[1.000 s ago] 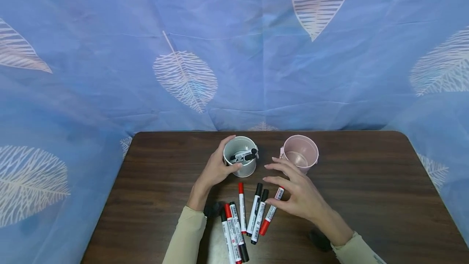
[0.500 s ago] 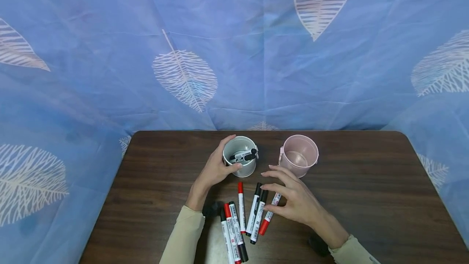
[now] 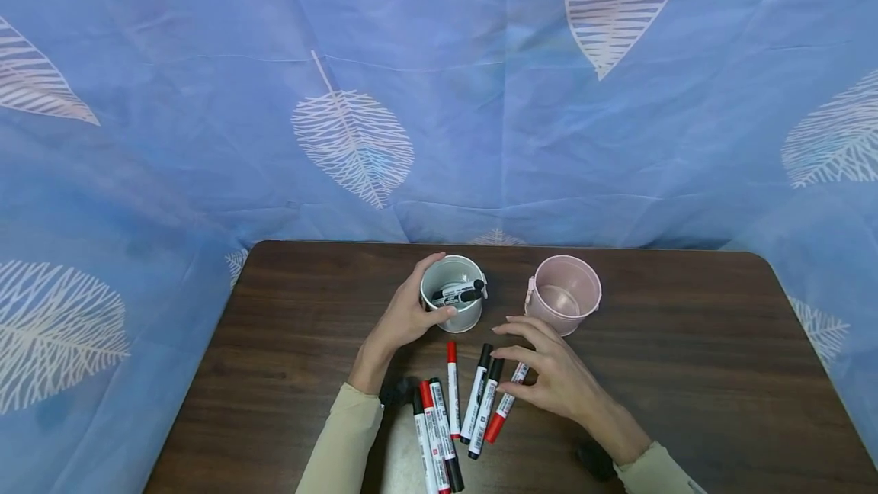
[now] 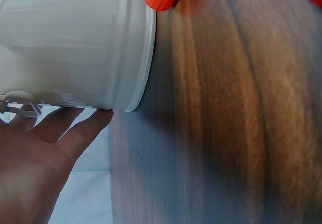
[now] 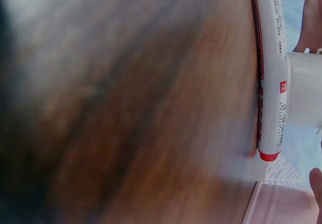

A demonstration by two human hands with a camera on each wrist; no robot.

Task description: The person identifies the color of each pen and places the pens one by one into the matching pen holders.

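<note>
The right grip (image 3: 559, 376) is spread, thumb and fingertips apart beside a black-capped marker (image 3: 485, 407), its nearer hand; the marker's long axis slants from the bench's (image 3: 686, 372) far edge toward its near-left corner. The left grip (image 3: 405, 315) holds the white bucket (image 3: 463, 324).

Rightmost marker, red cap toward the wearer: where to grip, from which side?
Likely best: pinch the rightmost marker across mid-barrel, from above and its right, where the right hand is. It lies flat, a slim rod, and the gap to the black marker on its left narrows toward the red cap, so gripping at the cap looks tighter.
</note>
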